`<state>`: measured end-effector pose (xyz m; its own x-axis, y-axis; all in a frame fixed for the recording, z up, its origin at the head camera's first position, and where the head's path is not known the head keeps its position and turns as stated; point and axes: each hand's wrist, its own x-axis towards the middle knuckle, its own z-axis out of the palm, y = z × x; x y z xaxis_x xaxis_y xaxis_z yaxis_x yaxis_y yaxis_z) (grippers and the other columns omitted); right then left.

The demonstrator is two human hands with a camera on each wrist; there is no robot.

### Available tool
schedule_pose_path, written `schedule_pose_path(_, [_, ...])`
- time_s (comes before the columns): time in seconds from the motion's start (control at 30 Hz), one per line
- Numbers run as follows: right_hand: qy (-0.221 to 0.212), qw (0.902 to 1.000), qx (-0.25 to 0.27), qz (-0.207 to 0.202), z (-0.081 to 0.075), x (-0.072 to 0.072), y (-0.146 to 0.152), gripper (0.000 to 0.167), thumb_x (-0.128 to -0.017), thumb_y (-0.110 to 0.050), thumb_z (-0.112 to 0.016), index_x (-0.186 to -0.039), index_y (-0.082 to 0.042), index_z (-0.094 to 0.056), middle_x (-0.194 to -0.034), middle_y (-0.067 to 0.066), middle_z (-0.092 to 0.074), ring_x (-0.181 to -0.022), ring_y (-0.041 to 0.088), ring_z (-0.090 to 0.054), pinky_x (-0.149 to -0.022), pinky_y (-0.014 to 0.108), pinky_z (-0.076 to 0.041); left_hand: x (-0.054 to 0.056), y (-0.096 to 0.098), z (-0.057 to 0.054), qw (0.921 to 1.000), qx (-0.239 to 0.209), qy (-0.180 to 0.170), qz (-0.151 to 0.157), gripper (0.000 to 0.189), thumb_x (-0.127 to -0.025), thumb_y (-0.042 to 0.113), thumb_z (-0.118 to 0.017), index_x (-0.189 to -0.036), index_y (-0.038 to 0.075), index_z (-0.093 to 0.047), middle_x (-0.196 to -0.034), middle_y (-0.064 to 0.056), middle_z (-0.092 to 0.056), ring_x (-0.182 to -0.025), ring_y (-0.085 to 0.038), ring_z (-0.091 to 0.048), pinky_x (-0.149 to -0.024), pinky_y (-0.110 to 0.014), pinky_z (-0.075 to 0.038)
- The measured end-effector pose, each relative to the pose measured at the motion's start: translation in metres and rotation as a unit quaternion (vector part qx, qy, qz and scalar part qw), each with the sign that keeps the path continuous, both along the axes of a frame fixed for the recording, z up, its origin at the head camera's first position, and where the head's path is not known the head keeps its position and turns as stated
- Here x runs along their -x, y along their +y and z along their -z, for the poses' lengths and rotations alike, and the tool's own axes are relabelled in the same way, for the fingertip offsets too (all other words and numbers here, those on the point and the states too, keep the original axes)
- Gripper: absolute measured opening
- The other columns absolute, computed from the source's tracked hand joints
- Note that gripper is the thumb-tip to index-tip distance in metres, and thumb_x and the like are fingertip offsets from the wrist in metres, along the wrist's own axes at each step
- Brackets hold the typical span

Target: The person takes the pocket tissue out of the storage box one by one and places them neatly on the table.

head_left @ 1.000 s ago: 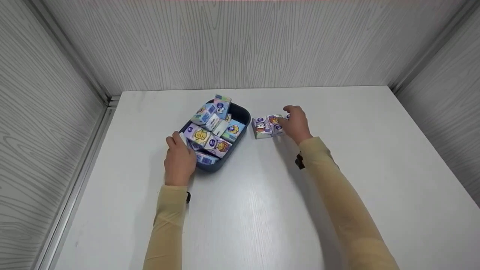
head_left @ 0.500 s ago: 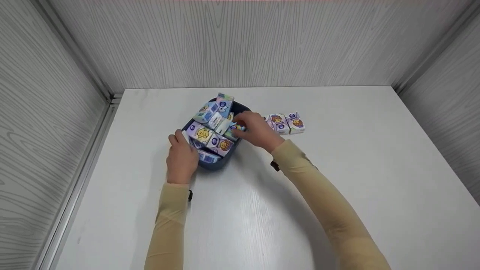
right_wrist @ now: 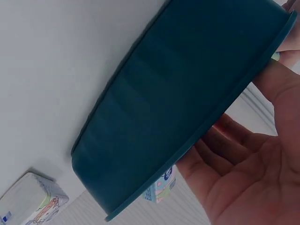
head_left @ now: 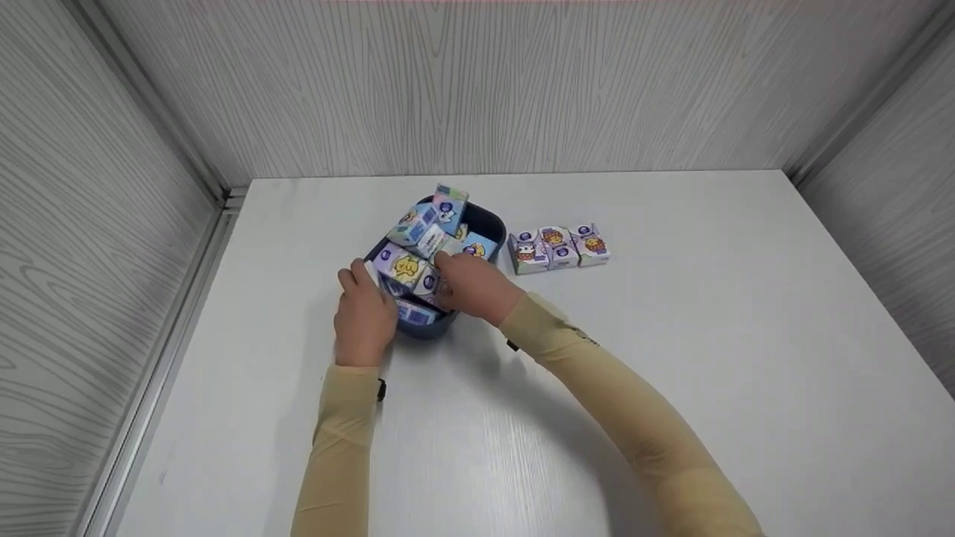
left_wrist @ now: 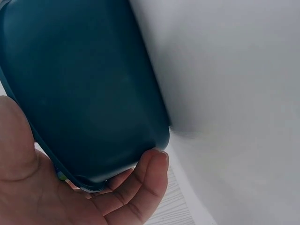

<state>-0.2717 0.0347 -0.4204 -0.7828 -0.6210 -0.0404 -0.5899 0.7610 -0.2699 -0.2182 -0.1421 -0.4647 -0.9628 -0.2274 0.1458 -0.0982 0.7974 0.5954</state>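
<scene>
A dark blue-green plastic basket [head_left: 424,330] stands on the table, filled with several small box-shaped packs printed with cartoon animals. My left hand [head_left: 364,321] grips its left side, thumb at the rim and fingers round the outer wall [left_wrist: 89,93] in the left wrist view. Over the basket's right side reaches my right hand [head_left: 481,287]; its thumb and fingers pinch a purple printed pack [head_left: 429,281], which they partly cover. Beside that lies another purple pack [head_left: 399,264] with a yellow character. In the right wrist view the basket wall [right_wrist: 173,93] hides those fingertips.
Three purple-white packs stand in a row right of the basket: a left one [head_left: 528,252], a middle one [head_left: 559,247] and a right one [head_left: 592,245]. A blue pack [head_left: 450,210] sticks up past the basket's far rim. Grey wood-grain panels [head_left: 477,89] enclose the white table [head_left: 709,335].
My right hand has moved left from the row of packs, over the blue pack at the basket's right side, to the purple pack nearer the front. The left hand stays on the basket.
</scene>
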Motion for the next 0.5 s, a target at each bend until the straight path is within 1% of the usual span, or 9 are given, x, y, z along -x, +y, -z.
schedule_pose_path(0.13, [-0.012, 0.9998, -0.007, 0.016, 0.0007, -0.0013, -0.0035, 0.054, -0.088, -0.027, -0.07, -0.127, -0.001, -0.043, -0.104, 0.013, -0.063, -0.092, 0.023, -0.061, -0.079, 0.037, -0.048, 0.0012, -0.0005, 0.0002, 1.0, 0.001, 0.005, 0.0, 0.054, -0.095, 0.011, -0.042, -0.142, -0.004, -0.02, -0.128, -0.027, -0.033, -0.079, -0.038, -0.057, -0.063, -0.052, -0.048])
schedule_pose_path(0.2, [-0.019, 0.9996, -0.004, 0.022, 0.0012, -0.001, -0.0046, 0.054, -0.088, -0.026, -0.07, -0.127, -0.002, -0.042, -0.106, 0.013, -0.063, -0.094, 0.023, -0.061, -0.08, 0.037, -0.048, 0.0014, -0.0007, 0.0002, 1.0, 0.002, 0.002, -0.001, 0.054, -0.095, 0.011, -0.042, -0.142, -0.004, -0.02, -0.128, -0.027, -0.033, -0.08, -0.038, -0.057, -0.063, -0.052, -0.048])
schedule_pose_path(0.3, [-0.031, 0.9991, 0.015, 0.025, 0.0028, -0.0003, -0.0056, 0.05, -0.087, -0.021, -0.071, -0.125, -0.004, -0.042, -0.109, 0.012, -0.061, -0.097, 0.022, -0.059, -0.083, 0.036, -0.047, 0.0012, -0.0009, 0.0002, 1.0, 0.004, -0.002, -0.001, 0.055, -0.095, 0.011, -0.042, -0.143, -0.004, -0.02, -0.128, -0.027, -0.033, -0.08, -0.038, -0.057, -0.063, -0.052, -0.048])
schedule_pose_path(0.5, [-0.049, 0.9967, 0.064, 0.004, 0.0066, -0.0004, -0.0038, 0.047, -0.089, -0.013, -0.068, -0.128, -0.006, -0.043, -0.115, 0.01, -0.056, -0.102, 0.018, -0.055, -0.086, 0.033, -0.046, 0.0008, -0.0008, 0.0009, 0.9999, 0.005, -0.009, 0.0, 0.057, -0.094, 0.012, -0.044, -0.143, -0.004, -0.019, -0.129, -0.027, -0.032, -0.08, -0.037, -0.056, -0.062, -0.051, -0.047])
